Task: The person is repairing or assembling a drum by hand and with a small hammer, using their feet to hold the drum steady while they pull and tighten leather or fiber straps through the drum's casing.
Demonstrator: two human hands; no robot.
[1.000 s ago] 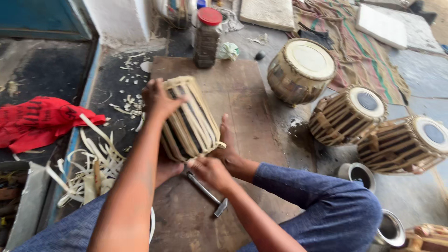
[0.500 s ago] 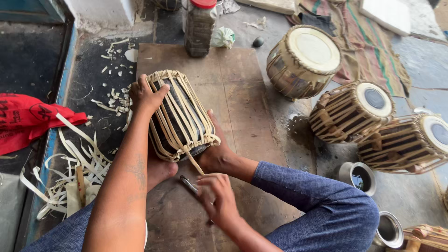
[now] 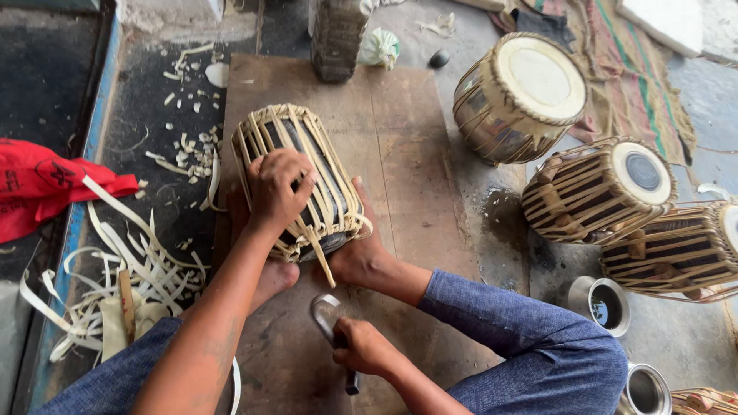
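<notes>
while the person sits on the floor with both bare feet braced against a small strap-laced drum, that drum lies on its side on a brown board, its near end hidden between the feet. the left hand rests on top of the drum, fingers curled down into the pale straps; whether they pinch a strap or only press on it cannot be made out. the right hand is closed around the handle of a hammer, whose metal head shows just above the fist while most of the handle is covered by the fingers and its end pokes out below. the hammer is near the drum's lower end, apart from it. a loose strap end sticks out from the drum toward the hammer. left of the board lie pale strap offcuts and a red cloth, partly cut off by the edge. a dark jar stands at the board's far end, its top out of view. to the right are a larger metal drum and two more laced drums, the farther one cut off at the edge, with small metal cups near them.
</notes>
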